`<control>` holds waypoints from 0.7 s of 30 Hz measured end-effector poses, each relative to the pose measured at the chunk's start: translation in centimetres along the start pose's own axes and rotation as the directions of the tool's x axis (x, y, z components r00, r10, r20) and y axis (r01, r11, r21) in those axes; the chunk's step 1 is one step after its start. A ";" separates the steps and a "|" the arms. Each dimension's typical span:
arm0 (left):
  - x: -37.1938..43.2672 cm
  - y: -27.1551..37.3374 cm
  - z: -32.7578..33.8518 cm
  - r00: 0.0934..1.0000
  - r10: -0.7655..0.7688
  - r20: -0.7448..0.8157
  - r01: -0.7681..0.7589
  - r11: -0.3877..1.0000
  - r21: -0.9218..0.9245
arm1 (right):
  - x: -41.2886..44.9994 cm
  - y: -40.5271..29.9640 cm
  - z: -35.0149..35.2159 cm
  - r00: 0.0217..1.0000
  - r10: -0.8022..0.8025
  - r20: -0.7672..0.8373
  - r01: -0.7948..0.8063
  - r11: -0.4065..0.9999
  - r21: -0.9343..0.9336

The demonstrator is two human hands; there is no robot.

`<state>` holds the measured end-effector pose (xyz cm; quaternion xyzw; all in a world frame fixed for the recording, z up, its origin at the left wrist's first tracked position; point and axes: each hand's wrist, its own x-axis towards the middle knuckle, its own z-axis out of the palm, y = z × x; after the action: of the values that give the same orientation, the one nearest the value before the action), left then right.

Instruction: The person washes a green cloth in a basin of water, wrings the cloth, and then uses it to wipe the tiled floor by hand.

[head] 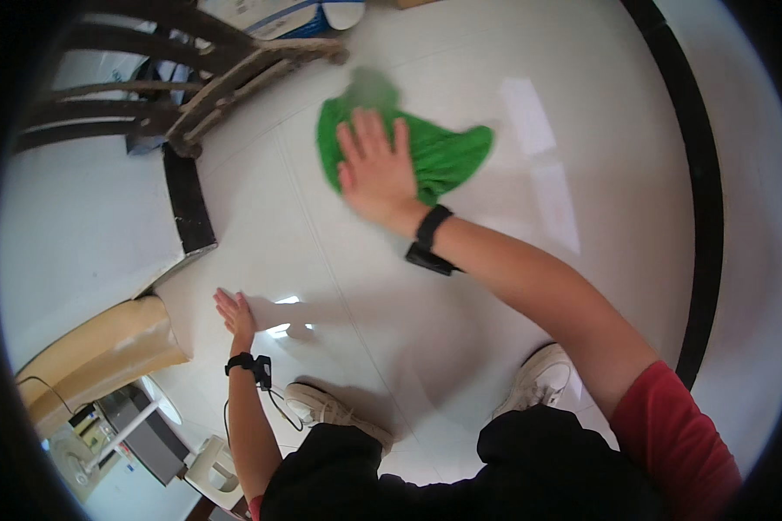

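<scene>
A bright green cloth (453,153) lies rumpled on the glossy white tile floor (391,273), one corner spread to the right. My right hand (379,170) rests flat on its left part with the fingers apart, pressing it against the tiles; a black band with a small box circles that wrist. Part of the cloth is hidden under the palm, and its far end looks blurred. Off to the lower left, my left hand (236,314) is held over the floor with nothing in it, its fingers extended and the thumb apart. It also wears a black wrist device (251,369) with a cable.
A dark wooden rack-like piece of furniture (228,78) stands at the upper left, near a black-based wall corner (189,202). Black skirting (700,182) runs along the right wall. A plastic stool (215,472) is at lower left. My white shoes (537,378) flank the near floor.
</scene>
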<state>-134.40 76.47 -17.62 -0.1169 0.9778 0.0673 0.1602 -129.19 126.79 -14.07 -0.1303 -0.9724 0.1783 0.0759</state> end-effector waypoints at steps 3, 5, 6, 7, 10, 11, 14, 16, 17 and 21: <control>-0.5 3.0 2.2 0.998 0.034 0.043 -0.031 0.997 -0.064 | -1.6 -5.0 3.2 0.956 -0.260 0.133 0.268 0.962 -0.044; -0.7 0.5 1.3 1.000 0.005 0.007 -0.004 0.996 -0.089 | -6.2 -8.9 3.6 0.849 -0.505 0.155 0.494 0.863 0.107; -0.6 -0.7 0.6 0.999 0.011 -0.037 -0.014 0.995 -0.103 | -9.4 -10.3 3.6 0.758 -0.636 0.145 0.606 0.768 0.206; -0.2 -0.6 0.9 0.997 0.036 -0.069 -0.045 0.991 -0.127 | -12.7 -10.3 3.5 0.666 -0.734 0.137 0.682 0.672 0.288; -0.3 0.4 1.6 0.999 0.032 -0.036 -0.038 0.986 -0.164 | -24.7 -8.3 3.0 0.371 -0.916 0.151 0.711 0.385 0.588; -0.2 -0.3 1.0 0.999 0.035 -0.037 -0.041 0.987 -0.158 | -26.9 -7.2 1.9 0.236 -0.956 0.176 0.718 0.294 0.631; -1.0 -1.8 -0.2 0.998 0.040 -0.056 -0.052 0.967 -0.248 | -28.7 -2.9 -0.3 0.205 -0.953 0.223 0.519 0.299 0.801; -1.7 2.7 0.5 0.990 0.089 0.105 -0.045 0.929 -0.367 | -26.3 1.6 -2.2 0.345 -0.842 0.416 0.264 0.512 0.817; -2.1 3.2 -0.2 0.991 0.088 0.101 -0.045 0.928 -0.371 | -23.4 2.5 -4.2 0.407 -0.767 0.496 0.199 0.605 0.771; -2.2 1.2 -1.2 0.983 0.132 0.128 -0.035 0.817 -0.576 | -12.9 2.2 -4.7 0.880 -0.362 0.307 0.373 0.927 0.022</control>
<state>-133.03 77.92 -15.69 -0.1106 0.9005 0.3732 0.1937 -115.51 126.73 -11.81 0.0843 -0.9824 0.1604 -0.0455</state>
